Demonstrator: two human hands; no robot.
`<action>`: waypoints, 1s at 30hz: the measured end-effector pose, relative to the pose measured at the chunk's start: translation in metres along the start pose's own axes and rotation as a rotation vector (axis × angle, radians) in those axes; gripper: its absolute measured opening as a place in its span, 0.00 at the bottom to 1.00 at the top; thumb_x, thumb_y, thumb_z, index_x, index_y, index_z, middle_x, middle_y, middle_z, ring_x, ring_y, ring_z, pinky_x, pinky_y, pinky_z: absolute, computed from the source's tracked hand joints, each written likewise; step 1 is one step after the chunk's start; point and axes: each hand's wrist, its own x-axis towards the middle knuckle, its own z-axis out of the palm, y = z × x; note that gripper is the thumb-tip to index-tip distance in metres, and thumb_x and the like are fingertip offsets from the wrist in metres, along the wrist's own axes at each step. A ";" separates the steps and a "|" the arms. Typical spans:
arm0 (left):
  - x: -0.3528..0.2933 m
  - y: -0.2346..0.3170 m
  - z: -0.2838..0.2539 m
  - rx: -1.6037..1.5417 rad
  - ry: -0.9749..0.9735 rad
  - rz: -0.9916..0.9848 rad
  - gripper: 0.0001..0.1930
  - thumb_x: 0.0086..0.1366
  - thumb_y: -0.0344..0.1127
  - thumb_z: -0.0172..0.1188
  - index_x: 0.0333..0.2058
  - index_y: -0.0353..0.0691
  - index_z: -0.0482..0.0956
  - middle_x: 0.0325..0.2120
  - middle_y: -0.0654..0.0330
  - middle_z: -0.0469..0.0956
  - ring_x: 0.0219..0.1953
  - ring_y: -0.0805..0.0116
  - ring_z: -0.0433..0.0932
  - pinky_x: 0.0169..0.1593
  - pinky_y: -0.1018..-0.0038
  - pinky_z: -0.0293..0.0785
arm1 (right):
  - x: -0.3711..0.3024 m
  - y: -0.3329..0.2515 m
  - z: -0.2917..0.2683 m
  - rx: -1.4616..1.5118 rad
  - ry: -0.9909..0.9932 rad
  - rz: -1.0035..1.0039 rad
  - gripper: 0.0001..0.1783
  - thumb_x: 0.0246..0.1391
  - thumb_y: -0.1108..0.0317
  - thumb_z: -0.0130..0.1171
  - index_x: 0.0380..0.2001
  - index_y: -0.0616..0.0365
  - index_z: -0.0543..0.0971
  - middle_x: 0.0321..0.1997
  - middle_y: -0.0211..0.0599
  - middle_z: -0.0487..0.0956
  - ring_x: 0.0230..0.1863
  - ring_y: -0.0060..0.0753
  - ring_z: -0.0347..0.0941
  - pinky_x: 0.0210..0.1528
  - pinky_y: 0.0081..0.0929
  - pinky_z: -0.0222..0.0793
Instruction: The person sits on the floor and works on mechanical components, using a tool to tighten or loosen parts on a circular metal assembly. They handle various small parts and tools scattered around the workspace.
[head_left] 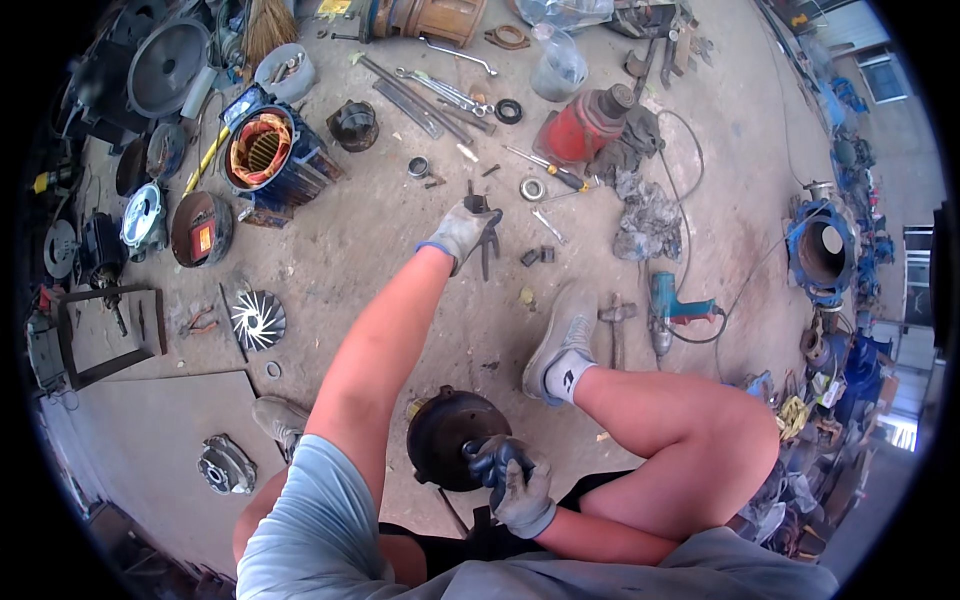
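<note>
My left hand (460, 235), in a grey glove, reaches forward over the floor. It is closed on a dark metal gear puller (487, 250), whose long jaws point back toward me. Close to my body, my right hand (525, 497) is gloved too, its fingers dark and curled at the middle of a round black motor housing (440, 445). Whatever those fingers hold is hidden. The housing sits on the floor between my legs. Beyond the puller lie a small bolt (491, 170) and a bearing ring (532, 188); two small dark blocks (538, 256) are right of it.
A red bottle jack (585, 128), a screwdriver (560, 172) and wrenches (445, 92) lie ahead. To the right are a hammer (617, 335) and a corded teal power tool (675, 305). A motor stator (262, 150) and a fan wheel (258, 320) stand left.
</note>
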 end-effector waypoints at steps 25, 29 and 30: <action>-0.515 0.306 -0.014 -0.395 0.250 0.576 0.17 0.80 0.39 0.52 0.58 0.35 0.75 0.45 0.54 0.83 0.43 0.63 0.84 0.48 0.66 0.82 | 0.230 -0.016 0.029 0.035 0.299 0.125 0.25 0.71 0.45 0.54 0.34 0.56 0.84 0.22 0.35 0.78 0.20 0.33 0.73 0.25 0.38 0.68; -0.555 0.268 0.024 -0.567 0.398 0.537 0.16 0.78 0.38 0.54 0.58 0.35 0.76 0.45 0.56 0.82 0.43 0.62 0.84 0.49 0.65 0.82 | 0.362 0.044 -0.022 -1.035 0.024 0.094 0.25 0.70 0.50 0.46 0.47 0.54 0.87 0.47 0.48 0.85 0.49 0.49 0.82 0.50 0.46 0.77; -0.550 0.258 0.033 -0.581 0.396 0.490 0.16 0.78 0.37 0.55 0.58 0.35 0.76 0.45 0.56 0.82 0.44 0.62 0.84 0.50 0.65 0.82 | 0.393 0.052 -0.050 -1.439 0.024 0.008 0.25 0.70 0.53 0.43 0.51 0.53 0.87 0.55 0.50 0.85 0.58 0.53 0.81 0.58 0.49 0.77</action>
